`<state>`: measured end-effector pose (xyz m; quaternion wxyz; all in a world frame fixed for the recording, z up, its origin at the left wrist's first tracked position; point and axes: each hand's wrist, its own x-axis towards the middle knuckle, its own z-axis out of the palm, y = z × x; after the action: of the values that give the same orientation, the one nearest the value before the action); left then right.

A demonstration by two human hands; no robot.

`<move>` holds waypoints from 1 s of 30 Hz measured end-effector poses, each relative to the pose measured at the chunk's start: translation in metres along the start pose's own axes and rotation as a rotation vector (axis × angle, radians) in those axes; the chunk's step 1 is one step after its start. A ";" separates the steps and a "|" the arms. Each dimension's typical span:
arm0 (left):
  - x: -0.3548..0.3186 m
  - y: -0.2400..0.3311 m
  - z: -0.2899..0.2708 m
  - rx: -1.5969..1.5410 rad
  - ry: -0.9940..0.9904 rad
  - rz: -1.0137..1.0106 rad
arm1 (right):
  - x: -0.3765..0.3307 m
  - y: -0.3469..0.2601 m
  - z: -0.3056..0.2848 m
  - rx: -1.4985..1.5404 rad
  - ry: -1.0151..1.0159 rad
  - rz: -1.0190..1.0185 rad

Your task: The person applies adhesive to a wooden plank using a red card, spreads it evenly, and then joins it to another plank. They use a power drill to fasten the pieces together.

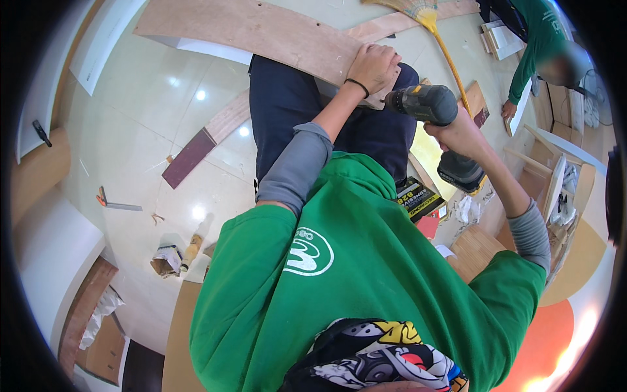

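My left hand [373, 67] presses flat on the end of a long plywood board [261, 29] that lies across my knees. A black band sits on that wrist. My right hand [460, 134] grips a dark grey cordless drill [428, 104] with a black battery pack [461, 171] below the handle. The drill's nose points left at the board's edge, right beside my left hand. I wear a green sweatshirt with grey sleeves underneath and dark trousers.
Another person in green [542, 46] bends over boards at the upper right. A broom [431, 26] leans near them. On the glossy floor lie a dark wood strip [196, 153], a small square tool [111, 201], a brush [189, 251] and wood offcuts [548, 189].
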<state>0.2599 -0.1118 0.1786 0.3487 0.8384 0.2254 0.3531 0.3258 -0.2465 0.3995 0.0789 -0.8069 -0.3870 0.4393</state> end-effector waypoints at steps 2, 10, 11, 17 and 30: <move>-0.003 0.000 -0.009 -0.082 0.069 0.023 | 0.000 0.002 -0.002 0.017 -0.017 0.015; -0.048 0.008 -0.054 -0.141 -0.193 0.002 | 0.001 0.007 -0.010 0.033 -0.070 0.044; -0.049 0.008 -0.058 -0.102 -0.240 0.037 | 0.001 0.007 -0.011 0.031 -0.070 0.044; -0.049 0.009 -0.057 0.057 -0.387 0.122 | -0.001 0.007 -0.013 0.032 -0.057 0.030; -0.044 0.007 -0.056 0.057 -0.385 0.107 | -0.005 -0.010 -0.020 0.012 -0.049 0.037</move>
<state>0.1905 -0.1205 0.1930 0.3423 0.9108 0.1198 0.1976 0.3345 -0.2394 0.4196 0.0660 -0.8026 -0.3710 0.4624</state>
